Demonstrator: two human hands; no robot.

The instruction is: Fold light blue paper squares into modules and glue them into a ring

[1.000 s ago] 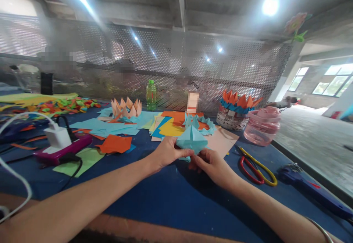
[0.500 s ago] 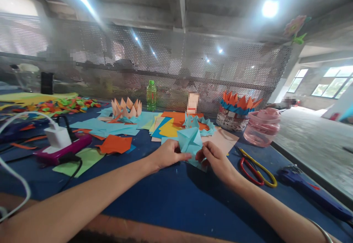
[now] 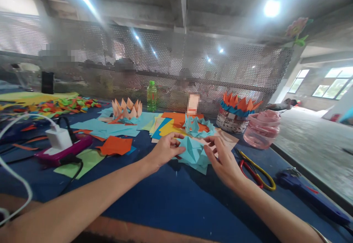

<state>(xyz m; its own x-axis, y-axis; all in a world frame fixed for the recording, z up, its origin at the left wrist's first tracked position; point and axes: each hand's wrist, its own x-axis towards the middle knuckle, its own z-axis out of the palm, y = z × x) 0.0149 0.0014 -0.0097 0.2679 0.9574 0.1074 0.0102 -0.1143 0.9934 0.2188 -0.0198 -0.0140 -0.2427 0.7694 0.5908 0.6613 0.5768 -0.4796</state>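
A light blue folded paper [image 3: 193,151] with raised pointed flaps is between my hands, over the front of the blue table. My left hand [image 3: 167,149] is closed on its left edge, thumb toward me and fingers behind. My right hand [image 3: 223,158] pinches the right edge between thumb and fingertips. Under the folded piece shows a flat light blue sheet [image 3: 202,169]. Just behind stands a light blue paper ring with points [image 3: 196,125], beside an orange sheet.
Scissors with red and yellow handles [image 3: 259,173] and a blue glue gun [image 3: 311,193] lie at right, near a pink water bottle [image 3: 261,129]. A purple power strip [image 3: 64,151] with cables is at left. Behind are a peach paper crown [image 3: 127,110] and a green bottle [image 3: 151,96].
The folded paper has gone from tilted up to lower and flatter, its flaps now pointing up. My right hand's fingers have uncurled and moved slightly up along its right side.
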